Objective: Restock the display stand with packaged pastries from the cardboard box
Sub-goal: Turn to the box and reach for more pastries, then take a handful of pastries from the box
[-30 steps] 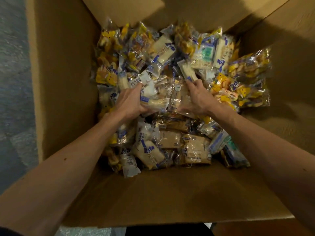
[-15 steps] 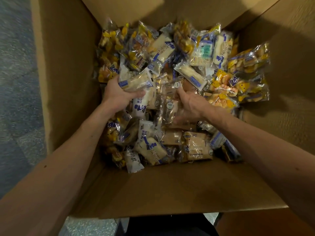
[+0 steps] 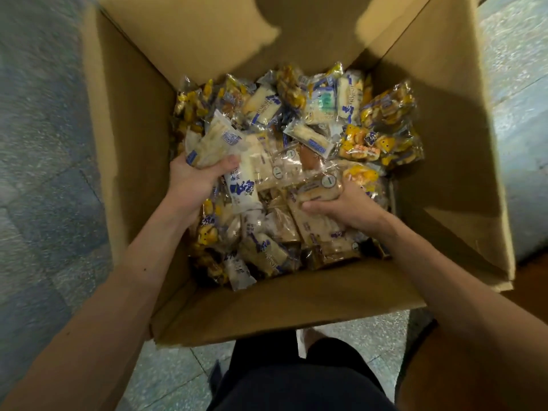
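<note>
A big open cardboard box (image 3: 281, 304) on the floor holds several packaged pastries (image 3: 320, 108) in clear wrappers with blue and yellow print. Both my hands are down inside it. My left hand (image 3: 192, 180) grips a bundle of pale, cream-coloured packs with blue labels (image 3: 219, 143) at the pile's left side. My right hand (image 3: 347, 204) grips a brown bread pack with a round sticker (image 3: 321, 185) near the pile's middle right. The display stand is out of view.
Speckled grey stone floor (image 3: 44, 173) surrounds the box. The box flaps (image 3: 462, 114) stand up on the right and far sides. My dark trousers (image 3: 290, 378) show below the near flap. A brown surface (image 3: 530, 280) lies at the right edge.
Both hands have drawn back toward me and risen with the packs gripped. The left hand's bundle has lifted off the pile, and the view has pulled back from the box.
</note>
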